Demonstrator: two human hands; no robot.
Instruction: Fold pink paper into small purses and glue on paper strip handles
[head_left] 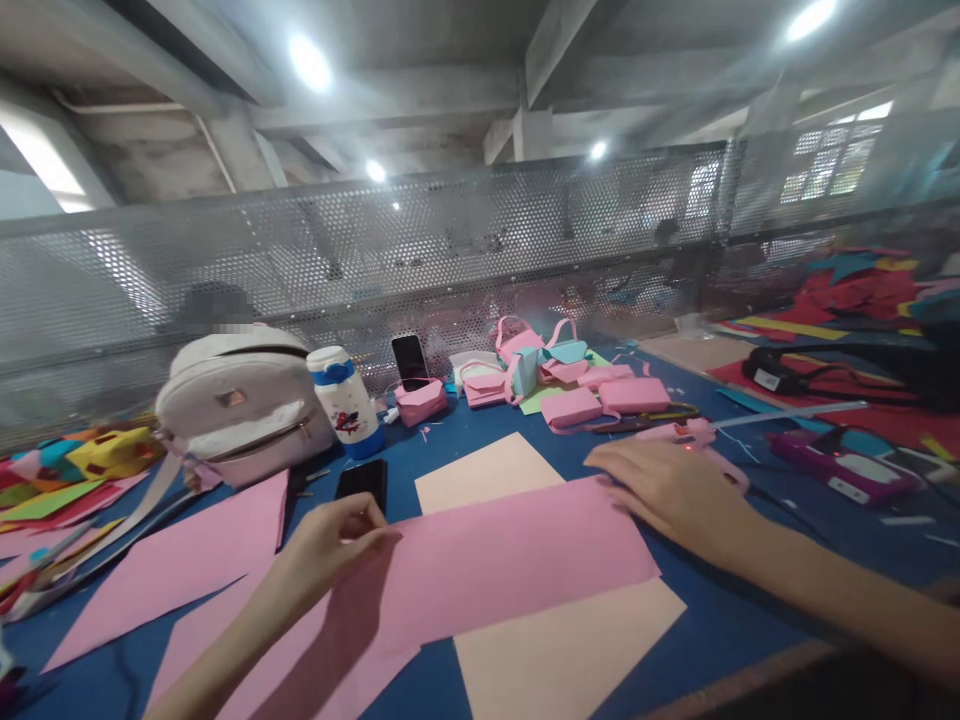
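Observation:
A long sheet of pink paper [517,560] lies across a beige sheet [570,650] on the blue table. My left hand [345,535] pinches its upper left edge between thumb and fingers. At the sheet's upper right corner is my right hand [667,485], its fingers stretched out, with the fingertips touching or just over the paper. A pink glue gun [690,435] with a small red light lies behind my right hand, partly hidden by it. More pink sheets [202,555] lie under and beyond my left forearm.
Small pink paper bags [570,408] cluster at the back, near a propped phone [409,357]. A white backpack [247,400], a bottle [345,400] and a black phone [362,483] stand or lie left. A purple device [844,468] is right. Perforated metal panel [465,235] behind.

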